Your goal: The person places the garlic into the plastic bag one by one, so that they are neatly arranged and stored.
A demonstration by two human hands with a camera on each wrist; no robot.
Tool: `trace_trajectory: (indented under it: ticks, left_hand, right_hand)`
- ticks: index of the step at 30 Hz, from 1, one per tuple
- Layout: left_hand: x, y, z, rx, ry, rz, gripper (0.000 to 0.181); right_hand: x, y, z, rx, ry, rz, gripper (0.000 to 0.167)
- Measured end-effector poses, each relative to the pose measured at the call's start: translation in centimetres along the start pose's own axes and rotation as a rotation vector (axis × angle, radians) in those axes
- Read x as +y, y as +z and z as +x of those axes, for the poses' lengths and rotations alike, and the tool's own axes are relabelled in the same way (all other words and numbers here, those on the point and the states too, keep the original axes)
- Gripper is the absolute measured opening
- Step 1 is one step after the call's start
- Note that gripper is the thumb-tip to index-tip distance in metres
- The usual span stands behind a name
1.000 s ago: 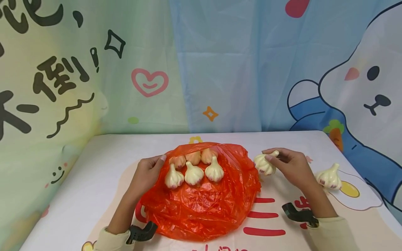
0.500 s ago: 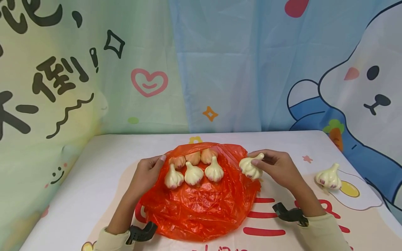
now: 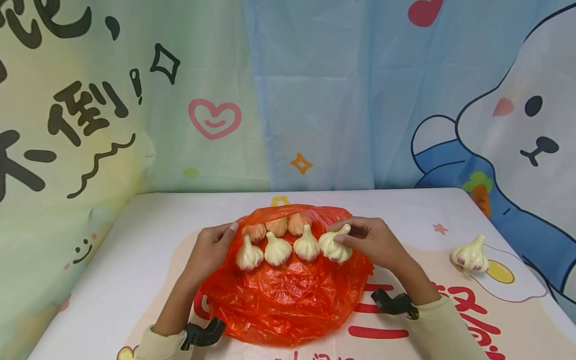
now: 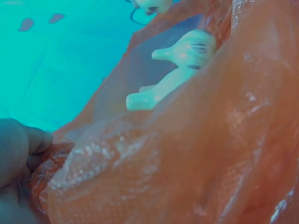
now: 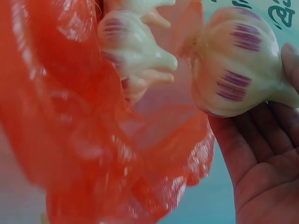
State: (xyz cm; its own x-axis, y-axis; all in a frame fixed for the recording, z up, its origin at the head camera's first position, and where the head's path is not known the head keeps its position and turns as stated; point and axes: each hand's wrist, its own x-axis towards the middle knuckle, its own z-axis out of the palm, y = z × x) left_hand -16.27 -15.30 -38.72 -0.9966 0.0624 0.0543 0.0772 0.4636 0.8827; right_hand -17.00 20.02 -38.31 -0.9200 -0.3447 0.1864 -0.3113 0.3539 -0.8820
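Note:
A red plastic bag [image 3: 288, 295] lies on the table with its mouth spread. My left hand [image 3: 213, 250] pinches the bag's left rim; the left wrist view shows the thumb and fingers on the bunched film. Inside are several garlic bulbs, white ones like the front middle bulb [image 3: 277, 249] in a row and others behind, seen through the red film. Between thumb and fingers my right hand [image 3: 371, 242] holds a white garlic bulb [image 3: 335, 246] over the bag's right side, beside the row. The right wrist view shows purple streaks on that held bulb [image 5: 238, 60].
One more garlic bulb [image 3: 470, 254] sits on the right of the printed table cover [image 3: 157, 215]. A cartoon cloth backdrop [image 3: 315, 100] hangs behind the table. Black wrist cameras [image 3: 204, 332] are strapped at both sleeves.
From outside the bag's right edge, my right hand has carried the garlic bulb leftward over the bag to the row's right end. The left hand stays on the rim.

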Motion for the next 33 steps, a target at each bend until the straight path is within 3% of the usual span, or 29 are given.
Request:
trace_trajectory:
  ticks: [9,14,20,27,33]
  left_hand:
    - [0.0,0.1,0.1,-0.002,-0.007,0.006,0.045]
    - [0.1,-0.1,0.0,-0.001,-0.016,0.003,0.045]
    - [0.0,-0.1,0.0,0.001,-0.029,0.003,0.045]
    - [0.0,-0.1,0.0,-0.001,-0.014,0.003,0.045]
    - [-0.1,-0.3,0.1,-0.001,-0.008,0.017,0.045]
  right_hand:
    - [-0.7,1.6,2.8,-0.116,-0.025,0.037,0.022]
    - [-1.3,3.0,3.8,-0.184,-0.100,0.067,0.022]
    - [-1.7,4.7,4.1,-0.240,-0.123,-0.014,0.021]
    - [-2.0,6.7,4.1,-0.287,-0.135,0.002,0.018]
    - [-1.7,8.8,3.9,-0.363,-0.098,0.045,0.019]
